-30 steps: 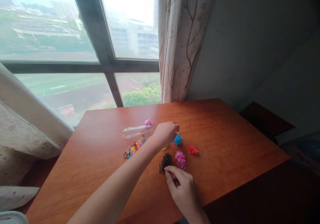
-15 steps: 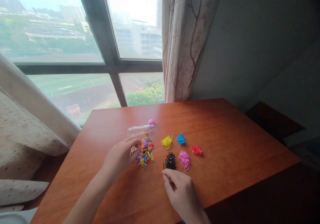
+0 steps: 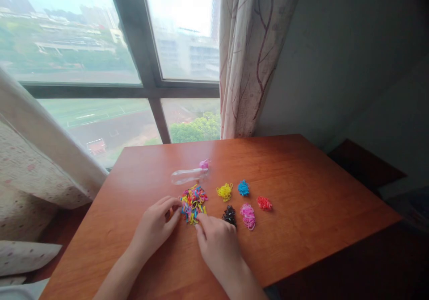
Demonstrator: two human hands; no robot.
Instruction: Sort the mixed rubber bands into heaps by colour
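Note:
A mixed pile of coloured rubber bands [image 3: 193,201] lies on the wooden table [image 3: 301,188]. My left hand [image 3: 157,225] rests at the pile's left edge, fingers loosely apart and tips touching the bands. My right hand [image 3: 217,244] is at the pile's near edge, fingers bent together with the tips against the bands; what they pinch is hidden. Sorted heaps lie to the right: yellow [image 3: 224,191], blue [image 3: 243,187], red [image 3: 264,203], pink [image 3: 248,215] and black [image 3: 229,212], the black one partly behind my right hand.
A clear plastic bottle [image 3: 187,175] with a pink cap [image 3: 204,163] lies on its side behind the pile. A window [image 3: 100,68] and a patterned curtain [image 3: 251,59] stand behind the table. A cushion [image 3: 27,175] lies at the left, a dark low shelf [image 3: 365,166] at the right.
My left hand drew back from the blue and yellow heaps to the mixed pile's left edge. My right hand moved left from the black heap to the mixed pile.

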